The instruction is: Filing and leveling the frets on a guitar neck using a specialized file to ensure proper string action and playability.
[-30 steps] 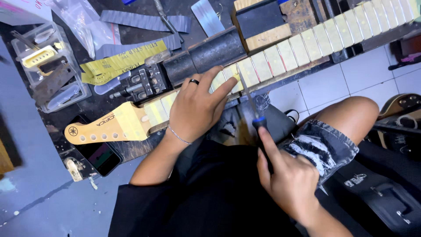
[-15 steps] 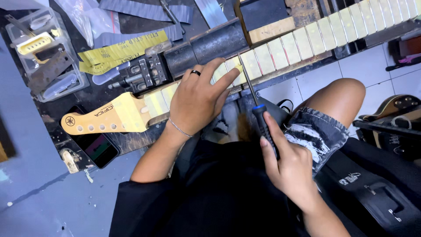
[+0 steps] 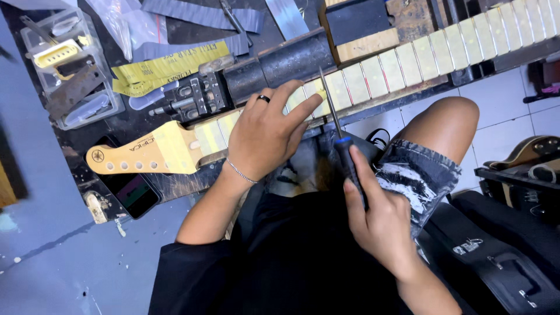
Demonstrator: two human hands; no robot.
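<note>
Fingers of the left hand point(image 3: 265, 137) lie spread flat on the guitar neck point(image 3: 175, 143) across the bench point(image 3: 169, 184), gripping nothing; right hand point(image 3: 379, 224) is closed around a screwdriver point(image 3: 344, 149). Its tip meets the frets.

A pale wooden guitar neck point(image 3: 175, 146) lies flat across the dark workbench, headstock to the left. A screwdriver point(image 3: 341, 146) — black handle, blue collar — points its thin shaft at the fretboard.

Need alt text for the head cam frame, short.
Seen from above, a seated person's left hand presses on a pale guitar neck lying across a cluttered workbench, while the right hand holds a screwdriver with its tip at the fretboard. A phone lies near the headstock.
</note>
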